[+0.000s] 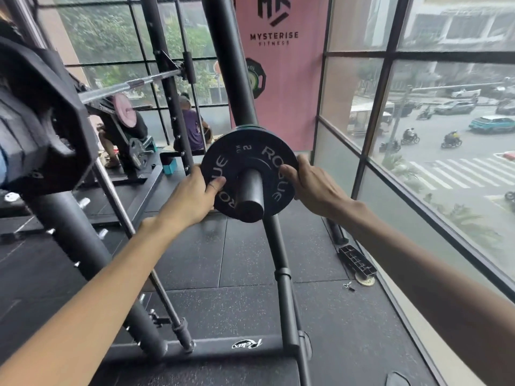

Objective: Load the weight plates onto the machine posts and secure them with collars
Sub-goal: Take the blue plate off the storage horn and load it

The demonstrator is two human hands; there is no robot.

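Both bare forearms reach forward from the lower corners and meet at a round black rubber weight plate with white ROGUE lettering [245, 151], which sits on a dark cylindrical machine post [249, 190]. The post runs through the plate's centre hole, and its blunt end sticks out bare toward the camera. The left hand [192, 196] grips the plate's left rim, thumb laid on the face and fingers curled behind the edge. The right hand [312, 185] grips the right rim the same way, its thumb tip touching the lettering. The plate faces the camera, tilted slightly back, and a thin dark rim shows just behind its top edge; whether that is a second plate I cannot tell. To the left, a slanted chrome guide rod [131, 227] and a thick black upright tube [69, 232] stand near the left forearm, with stacked black hexagonal plates [41, 121] above them. To the right, the glass window wall [418, 151] runs close beside the right arm. Below the plate lies open black rubber floor [250, 260], bounded in front by the black base bar of the machine [209, 349]. A ribbed black block [356, 260] lies by the window.
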